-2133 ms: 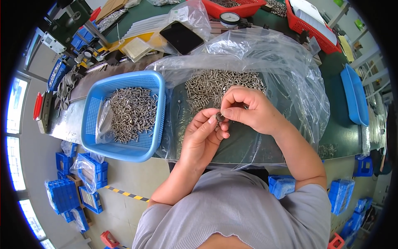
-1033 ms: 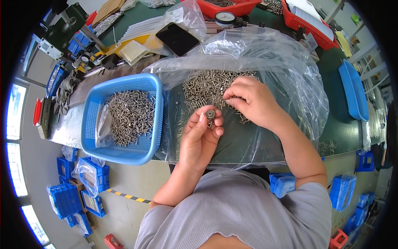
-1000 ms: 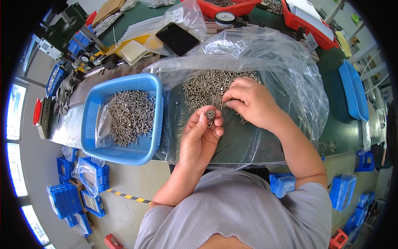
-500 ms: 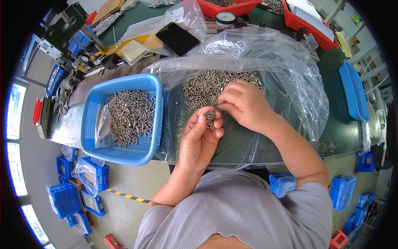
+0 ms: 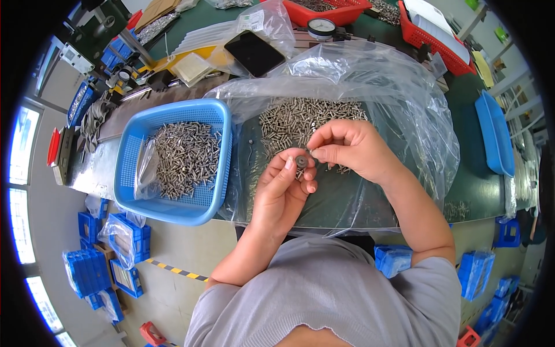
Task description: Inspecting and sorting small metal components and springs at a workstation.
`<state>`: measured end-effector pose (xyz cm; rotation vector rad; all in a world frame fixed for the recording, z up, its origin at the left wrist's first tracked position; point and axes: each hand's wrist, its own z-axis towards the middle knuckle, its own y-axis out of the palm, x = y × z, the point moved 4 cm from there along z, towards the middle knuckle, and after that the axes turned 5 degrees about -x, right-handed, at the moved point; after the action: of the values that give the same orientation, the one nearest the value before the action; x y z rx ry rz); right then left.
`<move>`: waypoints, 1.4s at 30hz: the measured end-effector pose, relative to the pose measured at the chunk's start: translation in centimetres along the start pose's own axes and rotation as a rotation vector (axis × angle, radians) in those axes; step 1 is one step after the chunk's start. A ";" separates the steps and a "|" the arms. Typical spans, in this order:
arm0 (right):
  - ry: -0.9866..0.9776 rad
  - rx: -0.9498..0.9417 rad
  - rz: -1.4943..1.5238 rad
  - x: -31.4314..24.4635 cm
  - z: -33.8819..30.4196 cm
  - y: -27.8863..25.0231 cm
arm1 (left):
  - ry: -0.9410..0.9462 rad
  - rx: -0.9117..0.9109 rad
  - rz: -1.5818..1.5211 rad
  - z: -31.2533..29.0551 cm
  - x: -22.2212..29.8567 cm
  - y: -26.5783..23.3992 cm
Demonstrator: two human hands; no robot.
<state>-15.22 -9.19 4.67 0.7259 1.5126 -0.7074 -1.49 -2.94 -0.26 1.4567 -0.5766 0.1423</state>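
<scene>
My left hand (image 5: 283, 184) is closed around a small round metal ring gauge (image 5: 301, 162), pinched between thumb and fingers with its holed face upward. Some small metal pins seem to be tucked in the fingers beneath it. Just to the right, my right hand (image 5: 352, 149) pinches a small metal pin (image 5: 313, 154) between thumb and index finger, close beside the ring. Behind both hands spreads a loose heap of small metal pins (image 5: 283, 124) on clear plastic sheeting. At my left stands a blue basket (image 5: 226, 156) with many similar pins (image 5: 188, 156) and a crumpled clear bag inside.
A black phone (image 5: 254, 53) lies beyond the heap, near a dial gauge (image 5: 321, 28). Red baskets (image 5: 413, 34) stand at the back, and a blue tray (image 5: 494, 133) sits at the right edge. Clear plastic sheeting (image 5: 404, 110) covers much of the green table (image 5: 462, 196).
My right hand has drawn back from the heap toward the ring, with a pin now showing at its fingertips. My left hand keeps its hold. The whole view has shifted slightly.
</scene>
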 end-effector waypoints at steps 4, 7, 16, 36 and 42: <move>0.069 -0.005 0.003 -0.8 -0.1 0.3 | -0.016 0.011 0.023 -0.1 0.1 0.2; 0.076 -0.021 -0.105 -0.9 -0.2 0.3 | -0.021 0.023 0.011 -0.1 0.0 0.1; 0.017 -0.078 0.012 -0.4 -0.1 0.7 | -0.039 0.033 0.000 -0.2 -0.2 0.2; -0.221 -0.021 -0.399 -1.2 -0.2 0.7 | -0.102 0.053 0.053 -0.1 -0.4 0.3; -0.120 -0.109 -0.558 -2.6 -0.5 -0.8 | -0.026 0.047 0.042 -0.1 -0.2 0.1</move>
<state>-16.03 -9.41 7.28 0.1652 1.6402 -1.0525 -1.62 -2.82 -0.27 1.4941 -0.6292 0.1709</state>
